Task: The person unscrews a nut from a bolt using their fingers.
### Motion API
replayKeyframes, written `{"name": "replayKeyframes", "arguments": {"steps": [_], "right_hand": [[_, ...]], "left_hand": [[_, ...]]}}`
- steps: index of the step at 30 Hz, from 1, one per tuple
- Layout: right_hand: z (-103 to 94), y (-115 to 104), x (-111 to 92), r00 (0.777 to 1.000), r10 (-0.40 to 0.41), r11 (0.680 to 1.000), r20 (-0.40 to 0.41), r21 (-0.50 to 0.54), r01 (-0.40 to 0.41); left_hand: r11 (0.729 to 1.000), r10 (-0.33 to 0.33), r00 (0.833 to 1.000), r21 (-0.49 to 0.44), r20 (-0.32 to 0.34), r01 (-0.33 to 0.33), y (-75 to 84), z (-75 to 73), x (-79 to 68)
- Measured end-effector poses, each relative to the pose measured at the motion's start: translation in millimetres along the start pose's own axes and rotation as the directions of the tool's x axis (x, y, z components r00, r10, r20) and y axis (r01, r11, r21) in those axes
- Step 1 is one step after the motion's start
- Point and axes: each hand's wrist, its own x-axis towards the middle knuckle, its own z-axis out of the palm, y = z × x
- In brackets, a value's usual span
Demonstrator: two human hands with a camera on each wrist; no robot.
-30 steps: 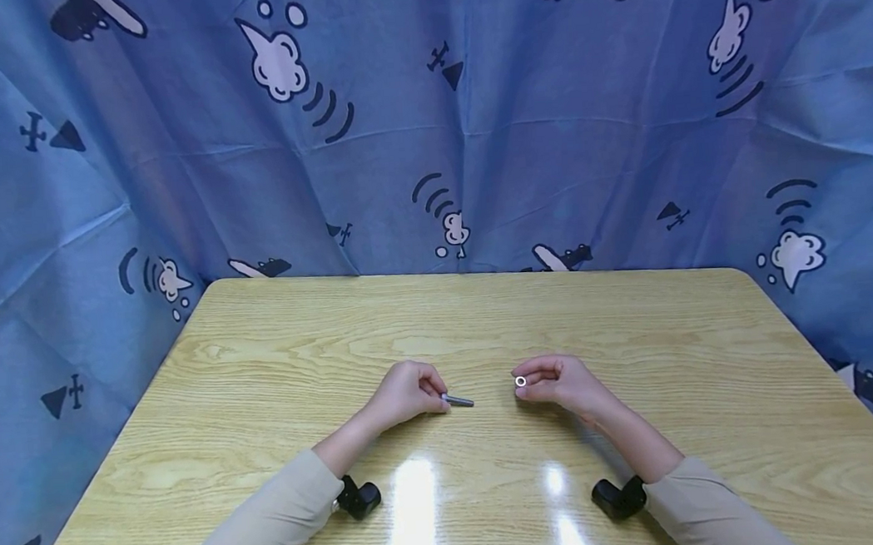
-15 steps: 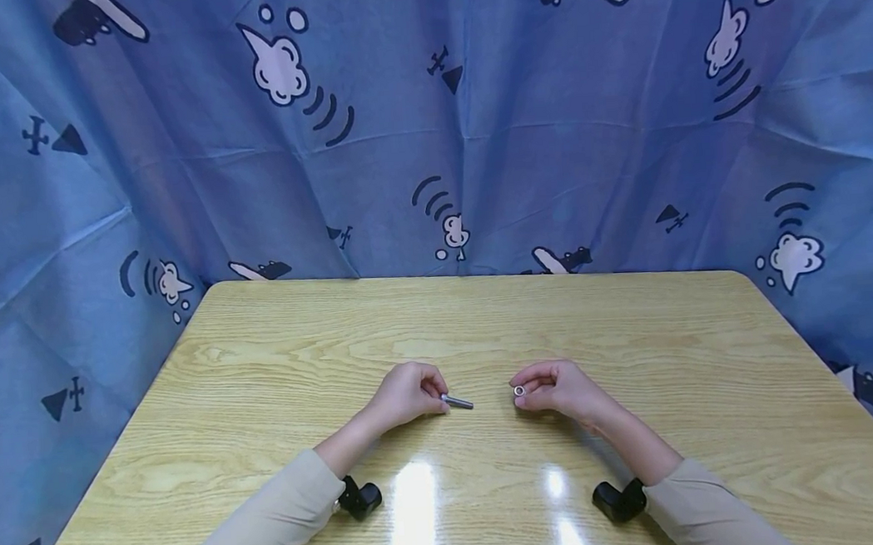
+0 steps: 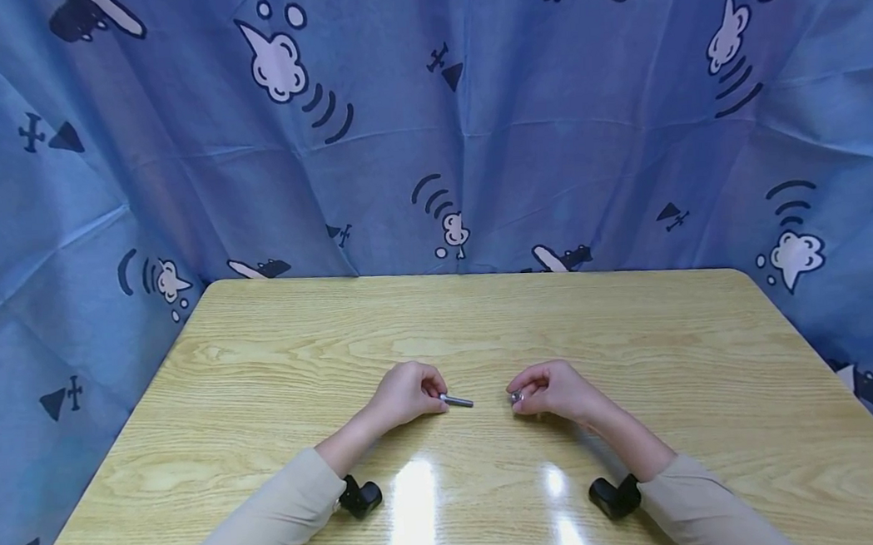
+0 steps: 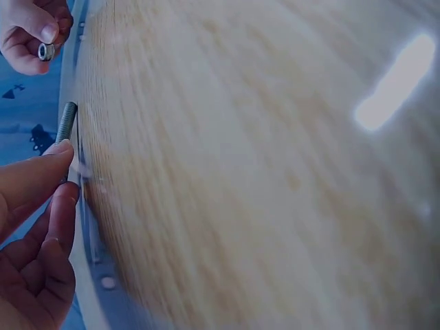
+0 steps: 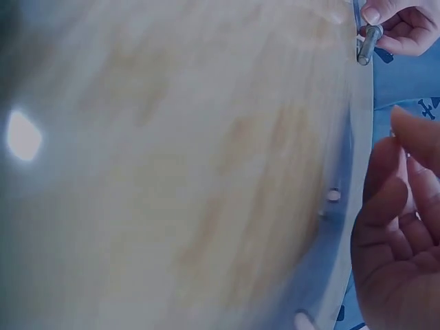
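A silver bolt is pinched near its head end by the thumb and fingers of my left hand, its threaded shank pointing right. The left wrist view shows the thread on the bolt clearly. Across a short gap, my right hand pinches a small silver nut between thumb and fingers, at about the same height in the head view. In the left wrist view the hole of the nut shows at the right hand's fingertips. From the right wrist, the nut is mostly hidden behind the fingers.
Both hands are over a light wood-grain table with bright light reflections near its front. A blue patterned curtain hangs behind and beside it. Black cameras are strapped at both wrists.
My right hand has come slightly down and to the left, and the nut has turned so its hole faces the head camera less. The left hand and bolt have stayed nearly still.
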Motion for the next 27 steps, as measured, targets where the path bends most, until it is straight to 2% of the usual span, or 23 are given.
{"name": "replayKeyframes", "arguments": {"steps": [4,8,11,19,27], "right_hand": [[2.5,0.0,1.4,1.0,-0.017,0.994,-0.019,-0.105,0.014],[4.8,0.4,2.7,0.998,-0.06,0.97,-0.034,-0.237,0.05],[5.9,0.6,3.5,0.997,-0.076,0.954,-0.03,-0.292,0.064],[8.8,-2.0,3.9,0.996,-0.087,0.924,-0.037,-0.376,0.066],[9.2,-1.0,2.9,0.996,-0.057,0.929,-0.062,-0.37,0.03]], "left_hand": [[1.0,0.001,1.0,0.01,0.003,-0.001,0.5,0.1,-0.3],[1.0,0.004,1.0,0.016,0.006,-0.004,0.3,0.0,-0.3],[1.0,0.001,1.0,0.023,0.009,-0.001,0.5,0.3,0.1],[0.999,-0.001,1.0,0.034,0.008,0.001,-0.9,0.9,0.7],[0.999,-0.034,0.999,-0.01,0.03,0.035,-3.3,2.6,-0.3]]}}
